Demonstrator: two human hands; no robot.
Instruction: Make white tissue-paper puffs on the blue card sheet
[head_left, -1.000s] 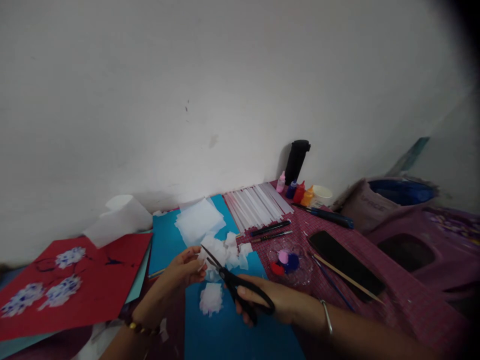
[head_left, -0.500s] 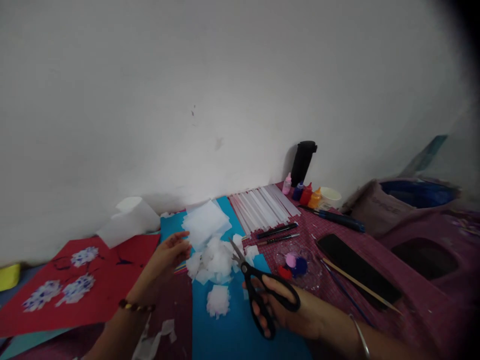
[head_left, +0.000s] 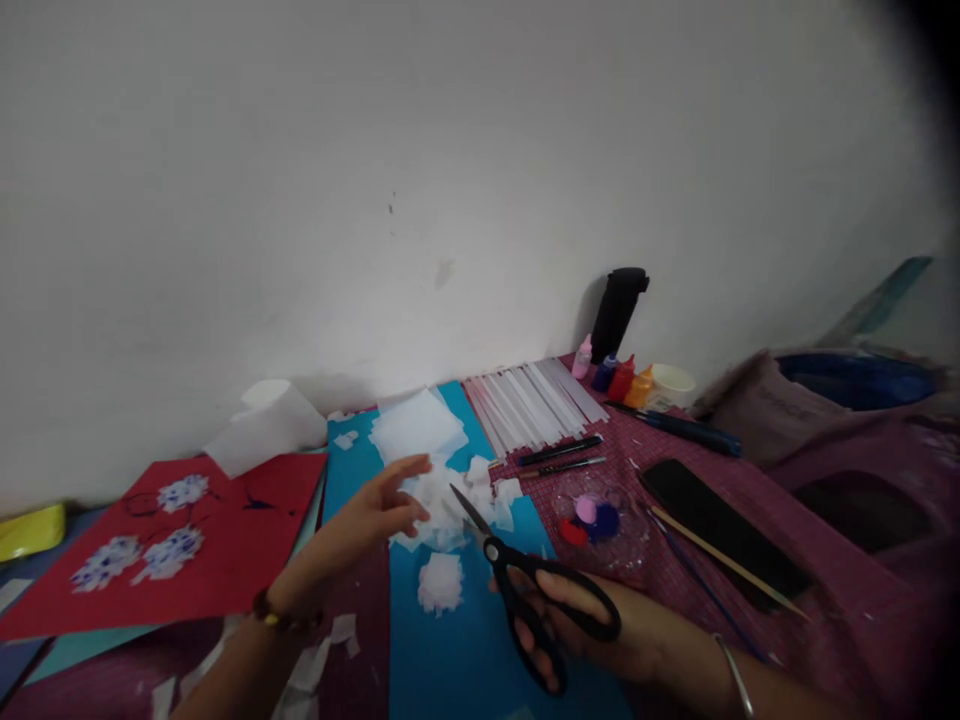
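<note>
Black-handled scissors [head_left: 525, 585] are in my right hand [head_left: 570, 620], fingers through the loops, blades slightly parted and pointing up-left. My left hand [head_left: 386, 500], thumb and fingers apart, hovers at the left edge of a heap of white tissue pieces [head_left: 442, 515]; I see nothing in it. Beneath the heap lies blue paper [head_left: 457, 655]. A small stack of scalloped white paper [head_left: 440, 583] rests on the blue paper, left of the scissors. Behind the heap are white tissue sheets [head_left: 420, 425].
Red paper [head_left: 247, 570] with white-and-blue flowers lies left, near a tissue roll [head_left: 277, 425]. White strips [head_left: 532, 405], pens [head_left: 562, 450], a paint palette [head_left: 630, 530], paint bottles [head_left: 621, 378], a utility knife [head_left: 682, 430] and a black slab [head_left: 720, 530] spread rightward. A wall stands behind.
My left hand has moved right, from beside the tissue sheets to the heap's edge, its fingers spreading. The scissors stay in my right hand. The view has shifted slightly.
</note>
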